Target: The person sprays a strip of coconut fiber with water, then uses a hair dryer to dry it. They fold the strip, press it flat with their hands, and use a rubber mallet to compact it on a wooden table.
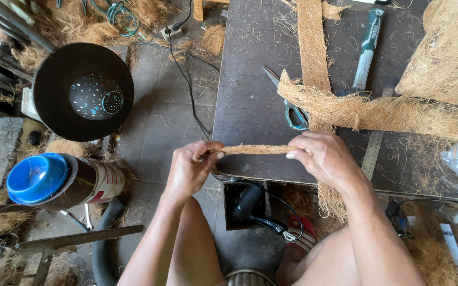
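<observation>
A narrow strip of brown coconut fibre (pixel 255 150) is stretched level between my two hands at the near edge of a dark board (pixel 250 100). My left hand (pixel 191 167) pinches its left end. My right hand (pixel 325 159) grips its right end, where it meets a wider fibre band (pixel 356 110) lying across the board. Scissors with teal handles (pixel 291 108) lie just beyond the strip. A long upright fibre strip (pixel 312 42) runs away from me across the board.
A chisel with a green handle (pixel 367 50) and a metal ruler (pixel 372 151) lie on the board. A fibre sheet (pixel 451 53) fills the far right. Left on the floor: a black funnel-shaped pot (pixel 83 91), a blue-lidded can (pixel 54 180), cables. A black tool (pixel 250 204) lies below the board.
</observation>
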